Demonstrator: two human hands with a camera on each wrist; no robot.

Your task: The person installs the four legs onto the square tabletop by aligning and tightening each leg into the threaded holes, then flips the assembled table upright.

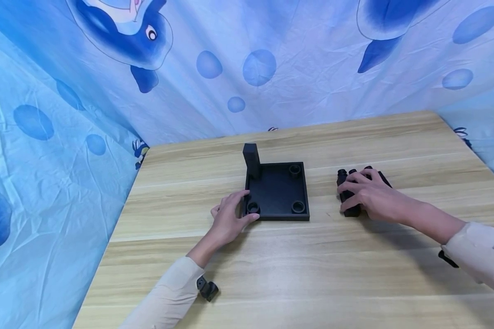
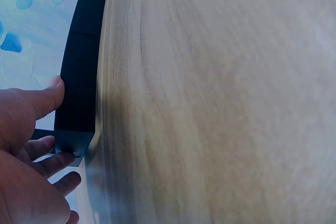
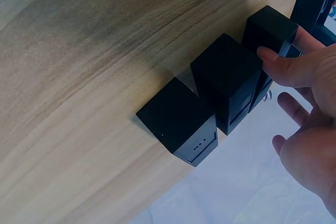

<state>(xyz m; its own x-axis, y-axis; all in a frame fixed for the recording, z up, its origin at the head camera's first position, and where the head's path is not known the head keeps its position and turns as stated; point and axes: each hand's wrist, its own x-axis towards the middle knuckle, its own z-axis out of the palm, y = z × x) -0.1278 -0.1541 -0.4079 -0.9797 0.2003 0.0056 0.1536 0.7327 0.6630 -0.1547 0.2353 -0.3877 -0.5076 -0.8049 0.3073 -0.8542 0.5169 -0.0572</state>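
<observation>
A black square tray [image 1: 276,194] with a raised rim lies on the table, with round sockets in three corners. From its far left corner rises a black rectangular post [image 1: 252,160]. My left hand [image 1: 229,217] grips the near left corner, thumb against the front wall, fingers along the left side. To the right, several black blocks with round pegs [image 1: 342,176] lie side by side. My right hand [image 1: 368,194] reaches over them. In the right wrist view, its thumb and a finger pinch the end block [image 3: 270,27]; two more blocks [image 3: 227,69] lie beside it.
The wooden table [image 1: 271,274] ends at a blue patterned curtain [image 1: 296,91] at the back and sides. A small black device [image 1: 207,289] sits under the left wrist, and a dark piece [image 1: 448,259] shows at the right sleeve.
</observation>
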